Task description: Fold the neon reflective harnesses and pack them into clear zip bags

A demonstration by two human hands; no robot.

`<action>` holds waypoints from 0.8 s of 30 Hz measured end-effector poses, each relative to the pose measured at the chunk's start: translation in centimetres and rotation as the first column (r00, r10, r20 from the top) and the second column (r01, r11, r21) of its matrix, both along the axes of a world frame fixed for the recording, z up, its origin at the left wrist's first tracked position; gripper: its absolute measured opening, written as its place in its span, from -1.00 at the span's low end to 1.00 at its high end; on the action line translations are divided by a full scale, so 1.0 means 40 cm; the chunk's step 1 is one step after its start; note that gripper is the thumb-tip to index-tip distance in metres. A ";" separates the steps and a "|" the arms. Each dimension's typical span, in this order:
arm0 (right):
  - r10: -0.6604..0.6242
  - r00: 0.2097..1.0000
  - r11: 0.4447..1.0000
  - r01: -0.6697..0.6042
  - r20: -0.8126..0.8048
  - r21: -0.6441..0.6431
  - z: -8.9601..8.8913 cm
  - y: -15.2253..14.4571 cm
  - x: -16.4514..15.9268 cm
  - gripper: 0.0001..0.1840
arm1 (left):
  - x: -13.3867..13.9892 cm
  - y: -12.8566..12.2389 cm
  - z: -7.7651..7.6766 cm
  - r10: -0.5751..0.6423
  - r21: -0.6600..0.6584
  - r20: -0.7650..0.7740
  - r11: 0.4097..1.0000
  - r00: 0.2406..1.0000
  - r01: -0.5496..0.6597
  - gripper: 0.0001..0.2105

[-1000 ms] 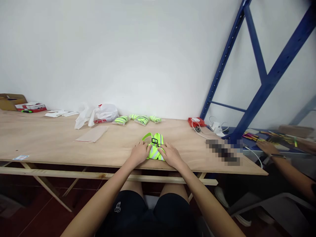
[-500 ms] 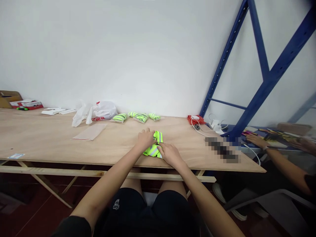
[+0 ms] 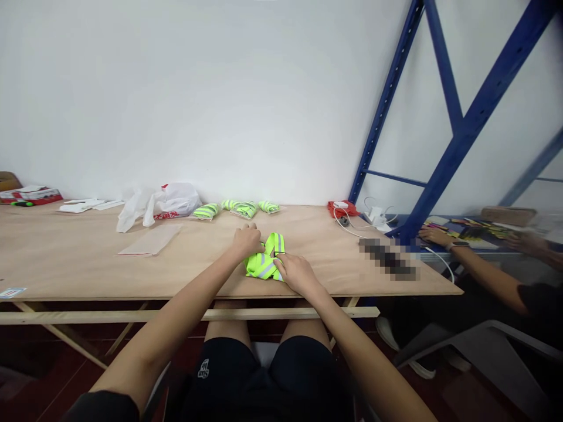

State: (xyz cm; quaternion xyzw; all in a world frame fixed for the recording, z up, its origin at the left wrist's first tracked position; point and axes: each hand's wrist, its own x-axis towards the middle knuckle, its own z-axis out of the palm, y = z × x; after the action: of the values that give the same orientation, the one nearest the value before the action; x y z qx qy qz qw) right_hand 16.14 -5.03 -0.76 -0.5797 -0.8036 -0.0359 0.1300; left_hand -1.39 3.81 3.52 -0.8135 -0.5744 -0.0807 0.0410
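A neon-yellow reflective strap (image 3: 266,266) with silver stripes lies bunched near the table's front edge. Part of it stands up in a loop between my hands. My left hand (image 3: 248,241) is closed on its left side, fingers curled. On the right, my right hand (image 3: 295,271) pinches the strap beside a small dark piece, perhaps a buckle or edging. Fingertips of both hands are partly hidden. Behind them, by the wall, lie several clear packets of folded reflective straps (image 3: 244,209).
Left of the packets are a white plastic bag (image 3: 178,199) and a flat clear sleeve (image 3: 150,241). A red cloth (image 3: 342,208) with white cables sits at the back right, near a blue metal frame (image 3: 444,158). Another person's hand (image 3: 436,235) rests at the neighbouring table.
My hands have moved apart, the left one going left. The strap between them has spread into a wider loop. The whole view has shifted slightly.
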 end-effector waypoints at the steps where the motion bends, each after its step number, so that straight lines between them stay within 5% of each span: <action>1: -0.009 1.000 1.000 0.009 0.006 -0.002 0.002 -0.002 0.000 -0.56 | -0.018 -0.001 -0.002 0.007 0.017 0.026 1.000 1.000 -0.007 -0.66; 8: -0.024 0.999 0.999 0.024 -0.025 -0.026 0.002 -0.006 0.006 -0.56 | -0.135 0.023 -0.050 0.055 -0.044 0.296 0.998 0.953 -0.044 -0.66; 16: 0.084 0.984 0.995 -0.091 -0.157 -0.038 -0.002 0.009 0.015 -0.58 | -0.068 0.060 -0.131 -0.131 -0.079 0.605 0.972 0.786 0.223 -0.59; 24: 0.106 0.979 0.991 -0.119 -0.173 -0.063 -0.009 0.024 0.018 -0.57 | -0.132 0.022 -0.092 -0.135 -0.197 0.686 0.911 0.715 0.361 -0.42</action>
State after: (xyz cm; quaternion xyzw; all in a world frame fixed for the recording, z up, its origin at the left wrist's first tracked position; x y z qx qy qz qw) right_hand 16.88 -4.07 -1.11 -0.5385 -0.8220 0.0499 0.1783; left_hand -6.66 4.69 -0.15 -0.7984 -0.4405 -0.2732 -0.3064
